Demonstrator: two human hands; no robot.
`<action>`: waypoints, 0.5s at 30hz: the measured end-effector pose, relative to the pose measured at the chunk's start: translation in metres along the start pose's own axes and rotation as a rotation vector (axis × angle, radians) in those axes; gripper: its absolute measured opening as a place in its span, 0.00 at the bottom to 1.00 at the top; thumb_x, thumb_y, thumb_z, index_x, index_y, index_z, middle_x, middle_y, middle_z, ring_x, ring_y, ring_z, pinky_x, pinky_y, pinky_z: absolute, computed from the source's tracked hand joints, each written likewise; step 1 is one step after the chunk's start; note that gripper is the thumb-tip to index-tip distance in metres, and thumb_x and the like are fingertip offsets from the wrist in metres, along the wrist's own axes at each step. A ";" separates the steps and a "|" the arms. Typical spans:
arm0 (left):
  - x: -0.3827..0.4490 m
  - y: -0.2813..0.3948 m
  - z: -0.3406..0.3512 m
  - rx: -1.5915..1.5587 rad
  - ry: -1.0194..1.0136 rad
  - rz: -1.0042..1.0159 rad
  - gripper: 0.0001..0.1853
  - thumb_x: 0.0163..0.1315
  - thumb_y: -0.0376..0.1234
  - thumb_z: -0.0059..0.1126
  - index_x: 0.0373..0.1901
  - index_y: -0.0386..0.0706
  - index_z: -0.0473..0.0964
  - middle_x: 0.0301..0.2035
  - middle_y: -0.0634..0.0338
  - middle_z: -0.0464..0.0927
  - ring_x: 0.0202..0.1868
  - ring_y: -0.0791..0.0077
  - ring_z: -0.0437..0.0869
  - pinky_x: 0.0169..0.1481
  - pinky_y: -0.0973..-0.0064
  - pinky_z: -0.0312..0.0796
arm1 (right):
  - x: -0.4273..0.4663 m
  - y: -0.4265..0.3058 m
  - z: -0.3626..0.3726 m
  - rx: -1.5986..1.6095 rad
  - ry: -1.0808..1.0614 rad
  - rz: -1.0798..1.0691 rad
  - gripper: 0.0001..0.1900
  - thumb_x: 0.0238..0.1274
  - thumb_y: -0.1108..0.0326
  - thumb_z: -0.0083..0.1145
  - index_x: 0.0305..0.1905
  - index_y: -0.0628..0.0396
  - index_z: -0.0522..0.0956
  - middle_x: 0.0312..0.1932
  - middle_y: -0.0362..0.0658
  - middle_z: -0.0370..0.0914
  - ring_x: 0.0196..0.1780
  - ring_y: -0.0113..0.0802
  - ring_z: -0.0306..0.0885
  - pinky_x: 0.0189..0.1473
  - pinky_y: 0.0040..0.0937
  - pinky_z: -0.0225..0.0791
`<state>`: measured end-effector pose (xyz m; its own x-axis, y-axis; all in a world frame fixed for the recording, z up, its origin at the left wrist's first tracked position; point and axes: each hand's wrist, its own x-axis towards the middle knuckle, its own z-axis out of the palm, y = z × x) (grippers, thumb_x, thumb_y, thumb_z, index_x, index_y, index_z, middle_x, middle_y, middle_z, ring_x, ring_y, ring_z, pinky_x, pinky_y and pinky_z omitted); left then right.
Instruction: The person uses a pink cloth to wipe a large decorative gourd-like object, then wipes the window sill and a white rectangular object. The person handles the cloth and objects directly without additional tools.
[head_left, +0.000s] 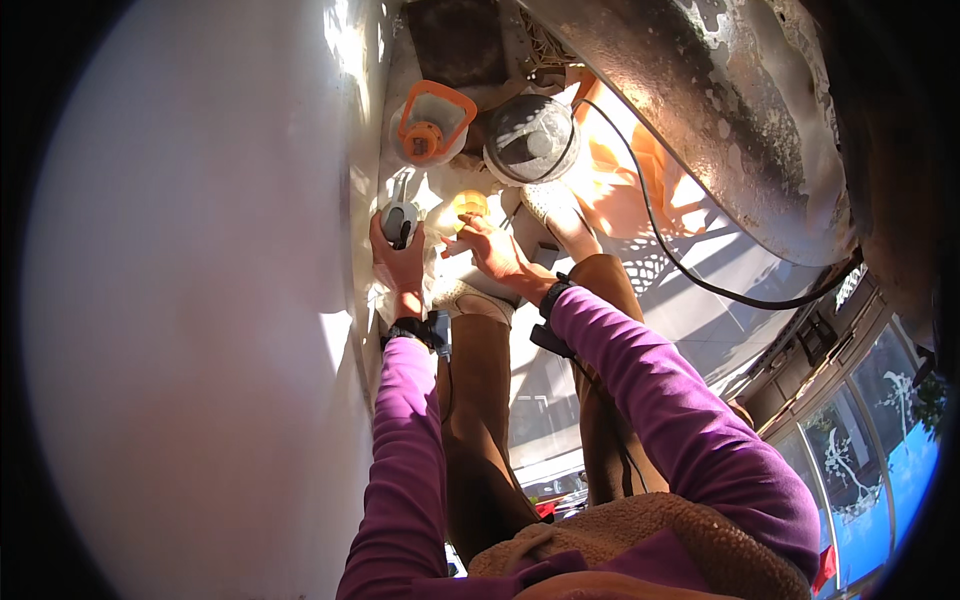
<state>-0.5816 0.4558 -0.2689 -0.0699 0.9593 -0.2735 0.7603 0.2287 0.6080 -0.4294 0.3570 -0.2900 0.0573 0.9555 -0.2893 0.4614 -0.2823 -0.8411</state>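
My left hand (400, 262) is closed around a grey and white rounded object (399, 223) with a dark part, close to the pale wall. My right hand (495, 251) reaches in from the right with bent fingers over a small light piece with an orange-red end (452, 247); whether the fingers grip it cannot be told. Just beyond those fingertips lies a yellow round translucent item (470, 204). Farther off stands a translucent container with an orange cap and loop handle (424, 140). Beside it is a rounded vessel with a dark transparent top (531, 139). Clear plastic shows near my left wrist.
A pale wall (187, 300) fills the left side. A large stained, curved metal surface (712, 112) hangs over the upper right. A dark cable (660, 225) curves down from the vessel to the right. Orange sheeting (637, 180) lies on the floor. My feet are close below the hands.
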 end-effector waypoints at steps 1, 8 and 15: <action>0.001 -0.002 0.001 0.002 0.016 0.010 0.40 0.45 0.40 0.77 0.62 0.47 0.69 0.52 0.53 0.80 0.49 0.58 0.85 0.52 0.65 0.77 | -0.001 -0.002 0.002 0.007 0.026 0.011 0.08 0.67 0.65 0.55 0.43 0.51 0.83 0.57 0.55 0.75 0.59 0.53 0.73 0.58 0.42 0.71; -0.011 -0.009 -0.017 0.142 -0.033 -0.080 0.41 0.48 0.43 0.76 0.65 0.49 0.67 0.55 0.51 0.78 0.52 0.52 0.83 0.53 0.61 0.76 | 0.004 -0.003 0.007 -0.151 -0.115 0.039 0.17 0.55 0.71 0.56 0.48 0.38 0.84 0.63 0.49 0.71 0.67 0.51 0.66 0.64 0.46 0.65; -0.027 -0.010 -0.048 0.337 -0.153 -0.042 0.44 0.55 0.40 0.71 0.73 0.52 0.57 0.55 0.44 0.77 0.54 0.48 0.80 0.52 0.59 0.75 | -0.008 -0.033 -0.017 -0.321 -0.078 0.072 0.29 0.53 0.75 0.56 0.63 0.46 0.73 0.66 0.52 0.69 0.70 0.55 0.63 0.68 0.49 0.59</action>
<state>-0.6185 0.4353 -0.2319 -0.0273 0.9087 -0.4165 0.9306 0.1753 0.3213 -0.4299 0.3604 -0.2527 0.0374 0.9213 -0.3871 0.7143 -0.2956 -0.6344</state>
